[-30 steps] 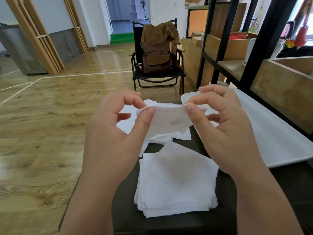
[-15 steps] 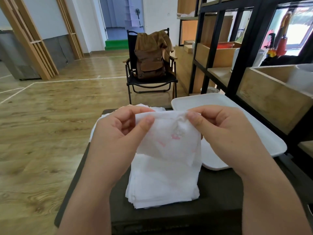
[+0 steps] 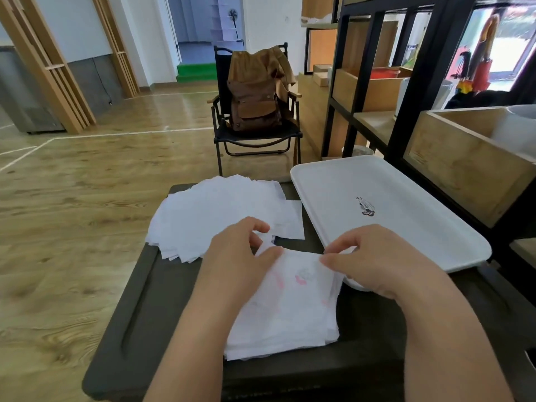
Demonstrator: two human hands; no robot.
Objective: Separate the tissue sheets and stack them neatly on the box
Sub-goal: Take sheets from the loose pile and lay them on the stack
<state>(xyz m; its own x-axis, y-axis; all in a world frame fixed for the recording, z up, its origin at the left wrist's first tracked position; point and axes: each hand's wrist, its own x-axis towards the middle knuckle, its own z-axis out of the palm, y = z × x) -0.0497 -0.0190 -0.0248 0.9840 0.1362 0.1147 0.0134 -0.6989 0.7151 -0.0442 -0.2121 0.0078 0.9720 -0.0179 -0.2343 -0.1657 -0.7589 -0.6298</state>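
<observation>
A dark box (image 3: 150, 300) carries two piles of white tissue. The near pile (image 3: 290, 323) lies in front of me. Over it I hold one thin tissue sheet (image 3: 301, 274) with faint pink print. My left hand (image 3: 240, 256) pinches the sheet's top left corner and my right hand (image 3: 371, 256) pinches its top right edge. The sheet's lower part rests on the near pile. A fanned stack of separated sheets (image 3: 220, 213) spreads over the far side of the box, just beyond my left hand.
A white tray (image 3: 406, 204) with a small black mark lies on the box's right side, partly under my right hand. A black shelf unit (image 3: 406, 117) with wooden crates stands to the right. A folding chair (image 3: 255, 140) with a brown backpack stands on the wooden floor behind.
Both hands have come down with the sheet from chest height to just above the near pile. The view has tilted, so the far fanned stack shows fully.
</observation>
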